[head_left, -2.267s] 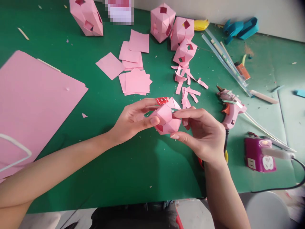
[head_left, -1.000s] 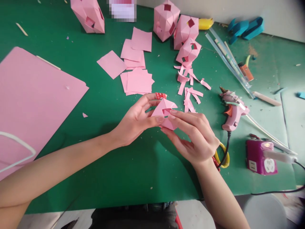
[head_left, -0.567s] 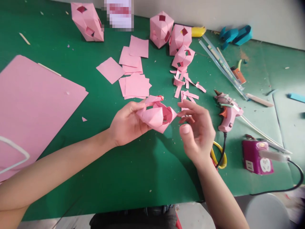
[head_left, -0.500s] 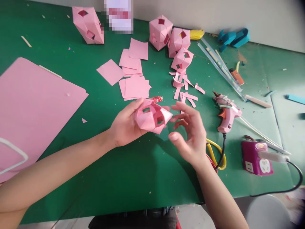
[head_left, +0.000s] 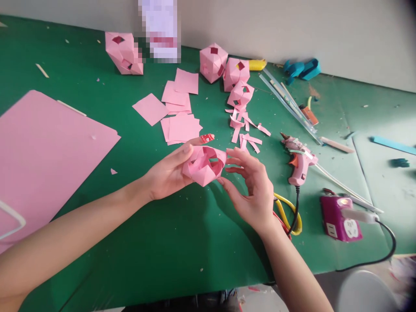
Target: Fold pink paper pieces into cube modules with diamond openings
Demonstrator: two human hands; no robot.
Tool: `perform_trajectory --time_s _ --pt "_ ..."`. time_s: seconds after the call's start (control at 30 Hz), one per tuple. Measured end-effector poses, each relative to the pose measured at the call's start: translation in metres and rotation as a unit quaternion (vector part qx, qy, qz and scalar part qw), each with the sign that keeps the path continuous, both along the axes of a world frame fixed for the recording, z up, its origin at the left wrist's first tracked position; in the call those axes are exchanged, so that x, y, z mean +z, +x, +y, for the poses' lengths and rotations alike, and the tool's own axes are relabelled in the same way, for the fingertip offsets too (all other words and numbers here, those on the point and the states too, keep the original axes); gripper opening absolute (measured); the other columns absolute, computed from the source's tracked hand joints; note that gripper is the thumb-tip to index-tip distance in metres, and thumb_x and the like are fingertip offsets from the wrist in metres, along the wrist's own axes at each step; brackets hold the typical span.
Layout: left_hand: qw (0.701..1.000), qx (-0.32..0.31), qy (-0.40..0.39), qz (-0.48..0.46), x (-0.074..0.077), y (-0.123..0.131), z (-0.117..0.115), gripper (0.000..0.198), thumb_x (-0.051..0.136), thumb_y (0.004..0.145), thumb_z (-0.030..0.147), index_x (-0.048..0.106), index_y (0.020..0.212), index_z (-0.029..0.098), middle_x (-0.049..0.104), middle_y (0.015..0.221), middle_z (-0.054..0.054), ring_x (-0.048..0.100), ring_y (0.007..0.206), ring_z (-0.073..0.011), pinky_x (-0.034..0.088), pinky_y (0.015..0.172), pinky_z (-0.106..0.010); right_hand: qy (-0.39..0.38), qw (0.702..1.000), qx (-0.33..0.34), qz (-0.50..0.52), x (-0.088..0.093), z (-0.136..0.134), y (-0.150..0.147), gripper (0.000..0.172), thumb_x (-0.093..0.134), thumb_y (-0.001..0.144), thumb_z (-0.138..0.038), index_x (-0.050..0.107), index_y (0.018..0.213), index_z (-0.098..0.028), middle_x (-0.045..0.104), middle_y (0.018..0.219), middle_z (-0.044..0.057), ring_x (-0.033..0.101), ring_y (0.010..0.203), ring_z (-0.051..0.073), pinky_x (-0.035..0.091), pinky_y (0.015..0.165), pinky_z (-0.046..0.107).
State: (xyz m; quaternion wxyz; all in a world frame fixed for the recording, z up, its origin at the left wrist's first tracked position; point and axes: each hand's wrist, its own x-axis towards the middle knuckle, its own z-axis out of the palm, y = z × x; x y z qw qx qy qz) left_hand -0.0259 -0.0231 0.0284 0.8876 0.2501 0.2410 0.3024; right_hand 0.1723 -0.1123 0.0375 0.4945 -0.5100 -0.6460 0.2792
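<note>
A pink folded paper shape, hollow and with openings in its sides, is held above the green table. My left hand grips it from the left, thumb on its near rim and the other fingers partly hidden behind. Something red with white marks wraps a fingertip of that hand. On the opposite side, my right hand has its thumb and fingertips at the shape's right edge, in a loose curl. Just beyond the hands lie square pink paper pieces in a loose pile and curled pink strips.
Finished-looking pink paper polyhedra stand along the wall. At right are a pink glue gun, yellow-handled tool, purple power socket block and clear glue sticks. A large pink sheet covers the left.
My right hand has come in to the paper shape, its thumb and fingers now at the right edge. The shape has turned, showing its opening more. The camera view has shifted slightly.
</note>
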Motion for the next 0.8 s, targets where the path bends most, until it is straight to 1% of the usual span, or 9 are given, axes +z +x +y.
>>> perform_trajectory --time_s 0.13,0.27,0.33,0.4,0.5,0.57,0.63,0.73,0.8 --pt "1.000 0.013 -0.009 0.000 -0.001 -0.002 0.002 0.047 0.075 0.092 0.050 0.069 0.129 0.021 0.075 0.128 -0.011 0.072 0.121 -0.0311 0.063 0.096 -0.040 -0.001 0.998 -0.058 -0.018 0.007 0.000 0.003 0.057 0.069 0.095 -0.015 0.053 0.146 -0.035 0.067 0.139 0.007 0.069 0.122 0.024 0.063 0.097 0.043" --pt "0.999 0.010 -0.014 0.036 -0.002 -0.004 0.005 0.052 0.076 0.089 0.055 0.068 0.128 0.021 0.074 0.128 -0.012 0.073 0.115 -0.0311 0.067 0.079 -0.035 -0.023 0.978 -0.184 -0.096 0.015 0.011 0.017 0.037 0.064 0.099 -0.025 0.059 0.135 -0.028 0.071 0.127 0.009 0.071 0.112 0.024 0.064 0.088 0.041" --pt "0.999 0.003 -0.005 0.047 -0.002 -0.005 0.006 0.057 0.082 0.084 0.053 0.067 0.130 0.023 0.072 0.129 -0.011 0.074 0.110 -0.0279 0.067 0.075 -0.031 -0.045 0.956 -0.193 -0.215 0.015 0.024 0.026 0.036 0.063 0.098 -0.030 0.060 0.133 -0.024 0.071 0.128 0.012 0.070 0.109 0.028 0.063 0.088 0.046" --pt "0.999 -0.005 0.004 0.048 -0.001 -0.005 0.006 0.062 0.087 0.079 0.051 0.066 0.131 0.025 0.072 0.127 -0.010 0.074 0.105 -0.0246 0.067 0.077 -0.029 -0.041 0.923 -0.180 -0.339 0.009 0.042 0.035 0.042 0.063 0.096 -0.032 0.059 0.137 -0.021 0.068 0.134 0.016 0.064 0.117 0.034 0.056 0.099 0.056" --pt "0.999 -0.017 0.020 0.043 0.000 -0.003 0.005 0.065 0.089 0.076 0.051 0.064 0.131 0.024 0.071 0.126 -0.010 0.073 0.104 -0.0232 0.066 0.084 -0.032 -0.034 0.897 -0.181 -0.401 -0.005 0.072 0.045 0.045 0.064 0.095 -0.032 0.059 0.137 -0.017 0.066 0.133 0.019 0.058 0.118 0.037 0.050 0.103 0.062" --pt "0.998 -0.021 0.040 0.040 0.000 -0.003 0.004 0.066 0.088 0.078 0.051 0.063 0.133 0.024 0.069 0.131 -0.012 0.071 0.107 -0.0235 0.064 0.089 -0.034 -0.033 0.905 -0.181 -0.384 -0.012 0.088 0.047 0.030 0.063 0.095 -0.030 0.068 0.123 -0.020 0.068 0.124 0.016 0.057 0.114 0.036 0.051 0.099 0.060" --pt "0.997 -0.023 0.064 0.034 -0.001 -0.003 0.002 0.069 0.087 0.079 0.051 0.059 0.138 0.026 0.067 0.134 -0.013 0.070 0.111 -0.0240 0.061 0.092 -0.035 -0.011 0.925 -0.174 -0.338 -0.011 0.094 0.044 0.012 0.062 0.095 -0.029 0.072 0.101 -0.024 0.069 0.117 0.012 0.057 0.112 0.034 0.052 0.096 0.057" --pt "0.994 -0.034 0.096 0.028 -0.003 -0.003 0.000 0.077 0.091 0.077 0.044 0.054 0.144 0.031 0.063 0.141 -0.012 0.066 0.119 -0.0242 0.057 0.095 -0.034 0.015 0.966 -0.155 -0.208 0.007 0.085 0.036 0.007 0.070 0.092 -0.032 0.070 0.088 -0.026 0.072 0.109 0.007 0.059 0.110 0.030 0.052 0.096 0.051" --pt "0.991 -0.049 0.115 0.044 -0.003 -0.003 -0.001 0.077 0.093 0.074 0.032 0.056 0.142 0.030 0.063 0.141 -0.011 0.064 0.120 -0.0245 0.055 0.095 -0.033 -0.047 0.989 -0.132 -0.045 0.024 0.072 0.030 0.011 0.072 0.091 -0.036 0.068 0.089 -0.026 0.072 0.096 0.004 0.064 0.094 0.023 0.055 0.086 0.042"
